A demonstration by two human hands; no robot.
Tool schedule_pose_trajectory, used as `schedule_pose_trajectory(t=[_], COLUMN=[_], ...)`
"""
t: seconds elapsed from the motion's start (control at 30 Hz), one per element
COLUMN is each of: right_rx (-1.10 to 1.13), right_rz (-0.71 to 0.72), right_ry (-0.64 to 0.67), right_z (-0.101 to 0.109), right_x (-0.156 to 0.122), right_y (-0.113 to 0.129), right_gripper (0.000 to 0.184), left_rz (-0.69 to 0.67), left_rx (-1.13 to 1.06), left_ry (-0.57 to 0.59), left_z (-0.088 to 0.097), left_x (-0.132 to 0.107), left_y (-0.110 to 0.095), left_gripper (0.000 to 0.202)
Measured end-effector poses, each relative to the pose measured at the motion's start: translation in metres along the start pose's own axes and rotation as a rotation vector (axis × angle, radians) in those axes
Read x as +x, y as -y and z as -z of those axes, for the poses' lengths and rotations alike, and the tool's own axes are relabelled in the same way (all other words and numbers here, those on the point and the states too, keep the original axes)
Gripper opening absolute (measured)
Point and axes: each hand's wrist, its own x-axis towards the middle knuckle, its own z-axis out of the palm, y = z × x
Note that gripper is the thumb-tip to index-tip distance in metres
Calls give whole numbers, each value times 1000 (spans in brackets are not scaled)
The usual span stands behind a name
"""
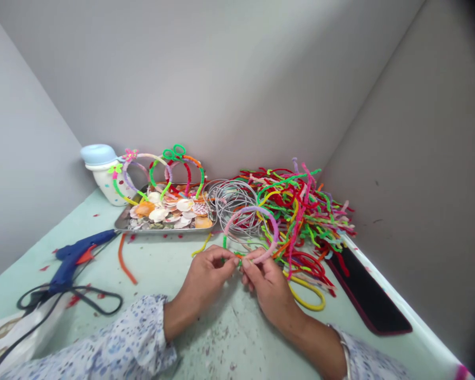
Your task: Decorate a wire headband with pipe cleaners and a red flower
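A headband (276,224) wrapped in pink and lilac pipe cleaner arches up above my hands, with a green stretch on its left side. My right hand (272,290) is closed, its thumb and fingers pinching the headband's lower right part. Close beside it, my left hand (208,274) pinches a thin orange and green pipe cleaner (238,257) between thumb and forefinger. The fingertips of both hands nearly meet and partly hide where the pipe cleaner touches the headband. Behind the headband lies a pile of bare metal headbands (237,198).
A metal tray (166,230) of seashells, with decorated headbands (201,171) standing in it, is at the back left beside a white bottle (111,182). A blue glue gun (73,261) with its cord lies left. Loose pipe cleaners (309,211) and a black flat case (368,295) are right.
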Motion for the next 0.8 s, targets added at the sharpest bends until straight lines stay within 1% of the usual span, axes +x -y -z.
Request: schedule_pose_trajectory(t=[0.07,0.2,0.33,0.43,0.63,0.8], right_rx=[13,45,97,125,186,249], right_rz=[-12,-40,-64,-78,-97,-92], right_ry=[-1,-1,-7,-14,-32,-50], right_z=[0,0,0,0,-1,-1], right_x=[0,0,1,2,3,2], right_y=[0,2,5,5,2,-2], right_gripper=[21,23,25,27,29,29], left_rz=[-29,-9,-36,-101,-257,-416], left_rx=[-15,-106,-128,-99,30,139], left_ry=[-15,-6,1,-2,-42,7], left_z=[0,0,0,0,1,5], left_x=[0,-2,-3,-4,-10,-10], left_y=[-2,-3,0,1,-1,-3], left_gripper=[15,17,18,18,12,13])
